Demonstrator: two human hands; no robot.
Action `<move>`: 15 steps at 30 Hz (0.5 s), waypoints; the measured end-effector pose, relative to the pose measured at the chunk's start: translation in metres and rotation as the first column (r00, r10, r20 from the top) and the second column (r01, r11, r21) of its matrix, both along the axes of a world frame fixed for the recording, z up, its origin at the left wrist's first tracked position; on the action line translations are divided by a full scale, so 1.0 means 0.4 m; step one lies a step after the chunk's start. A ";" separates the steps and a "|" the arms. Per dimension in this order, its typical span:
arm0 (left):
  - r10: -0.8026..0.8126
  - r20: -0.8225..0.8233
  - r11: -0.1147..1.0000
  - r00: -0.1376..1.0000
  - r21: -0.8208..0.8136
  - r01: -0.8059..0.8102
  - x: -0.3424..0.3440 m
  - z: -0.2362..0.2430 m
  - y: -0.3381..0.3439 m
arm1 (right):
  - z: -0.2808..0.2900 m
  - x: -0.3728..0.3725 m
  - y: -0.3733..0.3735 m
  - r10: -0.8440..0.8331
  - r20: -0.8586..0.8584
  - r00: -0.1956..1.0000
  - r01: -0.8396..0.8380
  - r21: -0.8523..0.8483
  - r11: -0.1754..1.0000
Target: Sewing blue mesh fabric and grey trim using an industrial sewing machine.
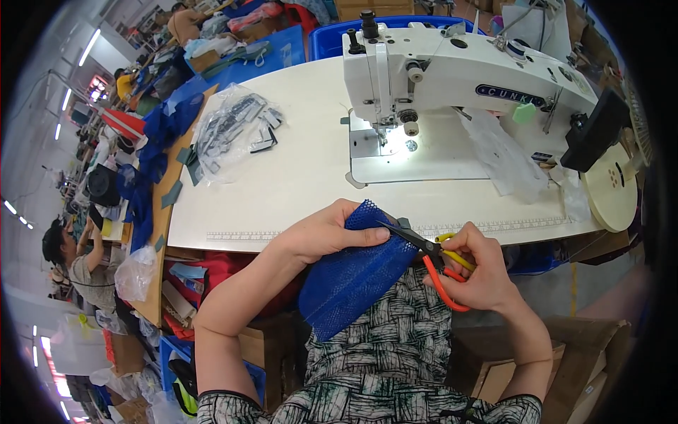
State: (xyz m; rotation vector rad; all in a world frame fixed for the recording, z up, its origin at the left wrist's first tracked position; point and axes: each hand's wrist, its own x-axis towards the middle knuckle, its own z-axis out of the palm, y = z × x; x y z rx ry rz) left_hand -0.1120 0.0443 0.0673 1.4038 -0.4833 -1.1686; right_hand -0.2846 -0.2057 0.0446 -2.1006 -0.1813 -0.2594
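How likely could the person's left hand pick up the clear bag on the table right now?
Probably not without letting go: the left hand is pinching the blue mesh. Otherwise, nothing seems to block the clear bag.

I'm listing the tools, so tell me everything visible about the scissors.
The scissors have dark, metal-looking blades and plastic-looking handles, one orange, one yellow, spread apart. The right hand grips the handles. The blades point left and forward, overlapping the blue mesh near its upper right edge; whether any mesh lies between them is unclear.
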 end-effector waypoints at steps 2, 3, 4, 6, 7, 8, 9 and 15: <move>-0.006 -0.007 1.000 1.000 -0.003 0.006 0.001 0.000 0.001 | -0.013 0.005 0.002 -0.025 -0.037 0.999 0.026 0.019 0.999; -0.007 -0.002 1.000 1.000 0.005 0.007 0.003 -0.001 0.004 | -0.022 0.006 0.006 -0.023 -0.035 0.999 0.023 0.018 1.000; -0.007 0.004 1.000 1.000 0.014 0.007 0.006 0.000 0.009 | -0.032 0.004 0.012 -0.057 -0.074 0.996 0.070 0.188 0.980; 0.022 0.029 1.000 0.999 0.020 -0.023 0.015 0.003 0.025 | -0.031 0.010 0.010 -0.076 -0.116 0.990 0.112 0.349 0.931; 0.048 0.052 0.998 0.998 0.026 -0.049 0.021 0.008 0.037 | -0.022 0.013 -0.005 -0.180 -0.138 0.974 0.205 0.201 0.958; 0.057 0.056 0.998 0.997 0.025 -0.059 0.029 0.020 0.052 | -0.019 0.020 -0.024 -0.283 -0.142 0.949 0.292 0.048 0.955; 0.132 0.181 0.987 0.975 0.070 -0.147 0.042 0.043 0.069 | -0.026 0.030 -0.053 -0.361 0.032 0.932 0.359 -0.215 0.908; 0.391 0.877 0.885 0.278 -0.275 -0.375 0.083 0.183 0.123 | -0.057 0.044 -0.160 -0.470 0.210 0.858 0.501 -0.544 0.672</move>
